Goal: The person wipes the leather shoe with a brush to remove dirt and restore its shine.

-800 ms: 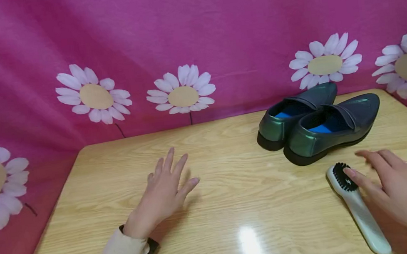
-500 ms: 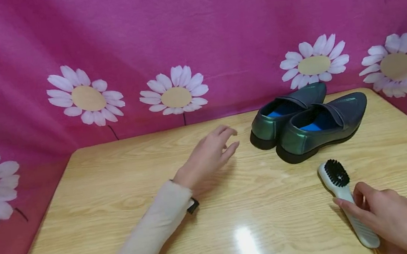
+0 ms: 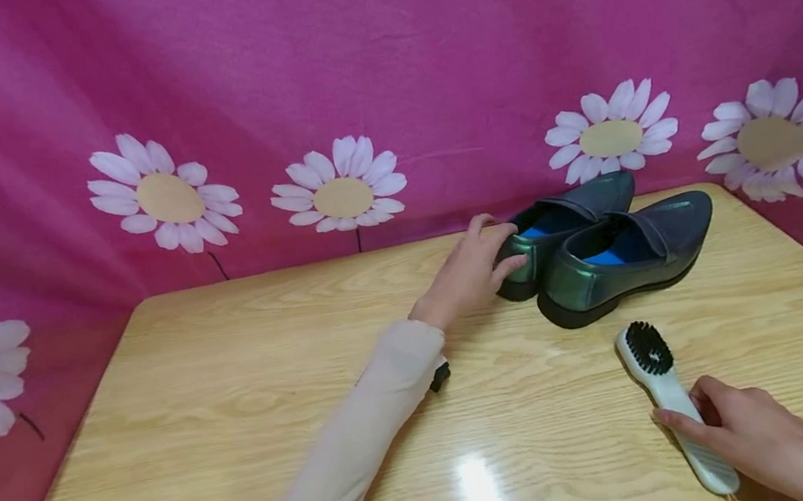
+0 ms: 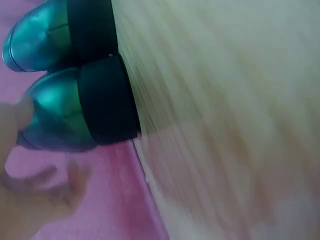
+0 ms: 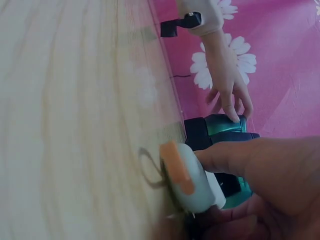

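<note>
My left hand (image 3: 471, 271) is at the heel of the farther dark green loafer (image 3: 599, 193), thumb to the near side and fingers to the far side. In the left wrist view the thumb overlaps that loafer's shiny heel (image 4: 57, 107), while the blurred fingers spread apart from it. The nearer loafer (image 3: 575, 284) stands beside it, toe to the right, blue insole showing. Low on the right, my right hand (image 3: 760, 429) grips the pale handle of a shoe brush (image 3: 674, 395), black bristles facing up. The right wrist view shows the brush's orange-capped handle end (image 5: 175, 165) with a loop hanging from it.
Everything stands on a light wood-grain table (image 3: 240, 401). A magenta cloth (image 3: 379, 55) with large daisies hangs along the table's back and sides. The loafers are near the back right corner, close to the cloth.
My left hand has moved right across the table to the farther loafer's heel. My right hand, earlier open over the brush's head, has slid down and taken hold of its handle.
</note>
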`<move>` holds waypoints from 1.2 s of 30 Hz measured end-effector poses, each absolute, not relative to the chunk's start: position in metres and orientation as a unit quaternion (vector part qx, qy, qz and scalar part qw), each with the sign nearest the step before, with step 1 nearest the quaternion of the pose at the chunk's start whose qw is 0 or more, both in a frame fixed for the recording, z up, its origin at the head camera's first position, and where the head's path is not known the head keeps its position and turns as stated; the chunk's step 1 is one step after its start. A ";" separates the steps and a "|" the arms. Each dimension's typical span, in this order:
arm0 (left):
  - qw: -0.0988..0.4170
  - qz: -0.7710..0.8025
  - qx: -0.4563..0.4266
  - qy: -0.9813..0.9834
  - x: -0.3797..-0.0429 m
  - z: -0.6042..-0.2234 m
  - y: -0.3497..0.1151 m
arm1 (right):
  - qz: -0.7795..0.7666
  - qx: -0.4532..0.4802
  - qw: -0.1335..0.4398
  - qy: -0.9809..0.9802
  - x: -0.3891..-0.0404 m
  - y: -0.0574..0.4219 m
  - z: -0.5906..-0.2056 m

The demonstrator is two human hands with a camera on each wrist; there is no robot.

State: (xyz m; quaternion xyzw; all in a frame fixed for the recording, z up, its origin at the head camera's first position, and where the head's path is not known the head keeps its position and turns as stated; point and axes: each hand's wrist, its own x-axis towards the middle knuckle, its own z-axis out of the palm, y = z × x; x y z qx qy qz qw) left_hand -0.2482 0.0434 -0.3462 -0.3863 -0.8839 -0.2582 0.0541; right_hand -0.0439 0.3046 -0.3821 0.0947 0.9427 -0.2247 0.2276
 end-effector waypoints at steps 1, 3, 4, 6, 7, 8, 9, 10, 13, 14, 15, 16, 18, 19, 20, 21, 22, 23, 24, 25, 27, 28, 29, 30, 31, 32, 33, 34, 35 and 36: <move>0.055 -0.270 -0.386 -0.881 -0.247 -0.347 0.045 | -0.224 0.094 0.229 0.943 -0.044 0.305 -0.382; 0.065 -0.294 -0.391 -0.870 -0.247 -0.347 0.049 | -0.228 0.085 0.224 0.944 -0.043 0.305 -0.382; 0.076 -0.306 -0.397 -0.862 -0.246 -0.346 0.051 | -0.236 0.081 0.221 0.943 -0.043 0.304 -0.382; 0.092 -0.325 -0.408 -0.848 -0.246 -0.346 0.052 | -0.251 0.065 0.211 0.942 -0.041 0.304 -0.383; 0.095 -0.332 -0.410 -0.844 -0.245 -0.347 0.051 | -0.260 0.056 0.206 0.942 -0.040 0.304 -0.383; 0.097 -0.338 -0.408 -0.842 -0.244 -0.347 0.050 | -0.269 0.049 0.201 0.941 -0.040 0.304 -0.384; 0.099 -0.341 -0.405 -0.843 -0.243 -0.347 0.048 | -0.276 0.043 0.198 0.939 -0.039 0.304 -0.385; 0.099 -0.345 -0.401 -0.843 -0.241 -0.348 0.045 | -0.283 0.043 0.199 0.937 -0.039 0.303 -0.385; 0.094 -0.355 -0.382 -0.848 -0.231 -0.349 0.034 | -0.290 0.040 0.197 0.936 -0.038 0.302 -0.385; 0.092 -0.362 -0.375 -0.848 -0.227 -0.350 0.029 | -0.293 0.041 0.197 0.935 -0.038 0.301 -0.385; 0.089 -0.368 -0.368 -0.849 -0.222 -0.351 0.024 | -0.295 0.039 0.197 0.934 -0.038 0.301 -0.386; 0.087 -0.375 -0.363 -0.849 -0.218 -0.351 0.018 | -0.298 0.039 0.197 0.933 -0.038 0.301 -0.385; 0.084 -0.386 -0.352 -0.849 -0.210 -0.352 0.007 | -0.303 0.034 0.198 0.932 -0.038 0.301 -0.385; 0.081 -0.395 -0.348 -0.847 -0.207 -0.352 0.001 | -0.306 0.030 0.198 0.931 -0.039 0.301 -0.385; 0.077 -0.405 -0.342 -0.845 -0.204 -0.352 -0.005 | -0.311 0.032 0.200 0.929 -0.039 0.301 -0.385; 0.071 -0.416 -0.335 -0.842 -0.202 -0.351 -0.011 | -0.314 0.033 0.199 0.928 -0.039 0.301 -0.385; 0.065 -0.429 -0.325 -0.841 -0.199 -0.350 -0.017 | -0.319 0.037 0.201 0.925 -0.039 0.301 -0.385; 0.055 -0.439 -0.310 -0.841 -0.196 -0.349 -0.024 | -0.323 0.037 0.201 0.924 -0.039 0.302 -0.385; 0.044 -0.454 -0.295 -0.839 -0.194 -0.348 -0.031 | -0.326 0.034 0.198 0.924 -0.039 0.302 -0.385; 0.033 -0.470 -0.279 -0.837 -0.191 -0.348 -0.038 | -0.329 0.031 0.196 0.923 -0.039 0.302 -0.385; 0.016 -0.494 -0.245 -0.834 -0.184 -0.347 -0.054 | -0.332 0.020 0.190 0.924 -0.039 0.302 -0.385; 0.009 -0.502 -0.228 -0.834 -0.180 -0.347 -0.062 | -0.334 0.013 0.189 0.923 -0.038 0.302 -0.386; 0.002 -0.512 -0.215 -0.832 -0.176 -0.347 -0.070 | -0.336 0.007 0.188 0.923 -0.037 0.301 -0.386; -0.004 -0.524 -0.206 -0.827 -0.172 -0.347 -0.078 | -0.338 -0.004 0.183 0.923 -0.037 0.301 -0.386; -0.011 -0.533 -0.197 -0.823 -0.168 -0.346 -0.087 | -0.344 -0.010 0.181 0.921 -0.036 0.300 -0.387; -0.018 -0.539 -0.191 -0.820 -0.164 -0.345 -0.095 | -0.346 -0.018 0.177 0.921 -0.035 0.300 -0.386; -0.026 -0.544 -0.186 -0.818 -0.160 -0.344 -0.103 | -0.349 -0.026 0.172 0.921 -0.034 0.299 -0.386; -0.035 -0.550 -0.182 -0.815 -0.156 -0.343 -0.111 | -0.353 -0.032 0.169 0.920 -0.034 0.299 -0.386; -0.044 -0.556 -0.178 -0.811 -0.153 -0.341 -0.119 | -0.356 -0.037 0.167 0.919 -0.033 0.299 -0.386; -0.056 -0.563 -0.173 -0.806 -0.149 -0.340 -0.126 | -0.358 -0.043 0.165 0.918 -0.033 0.299 -0.386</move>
